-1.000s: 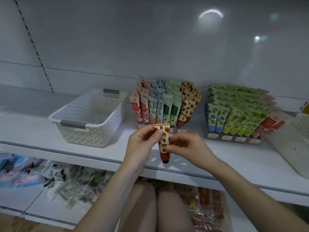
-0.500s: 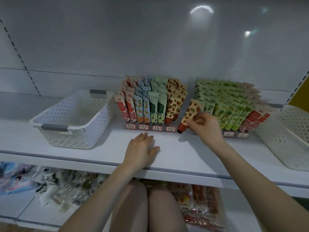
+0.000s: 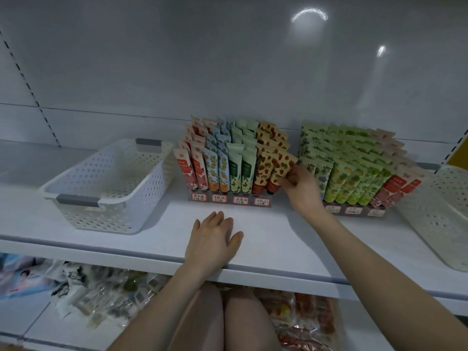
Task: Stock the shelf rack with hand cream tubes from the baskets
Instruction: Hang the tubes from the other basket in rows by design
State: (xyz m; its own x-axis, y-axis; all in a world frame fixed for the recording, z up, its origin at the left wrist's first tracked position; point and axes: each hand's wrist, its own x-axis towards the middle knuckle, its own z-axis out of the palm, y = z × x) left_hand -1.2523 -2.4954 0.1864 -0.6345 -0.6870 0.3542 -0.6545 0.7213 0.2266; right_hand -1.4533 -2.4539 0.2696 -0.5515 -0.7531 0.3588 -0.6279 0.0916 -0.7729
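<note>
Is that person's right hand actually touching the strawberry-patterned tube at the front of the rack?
Touching. The head view shows the right hand pinching the strawberry-patterned tube by its right edge, with no gap between them.

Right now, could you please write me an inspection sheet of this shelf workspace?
Surface: white shelf; the left hand rests flat on it.
Job's things: strawberry tube tilted at the left rack's front right slot; right rack packed with tubes; left basket shows no tubes; right basket partly out of view.
Clutter: nothing seen.
Hands: left hand flat, fingers straight; right hand pinches the strawberry tube.
Cables: nothing seen.
Surroundings: white back panel; packaged goods on the lower shelf.
</note>
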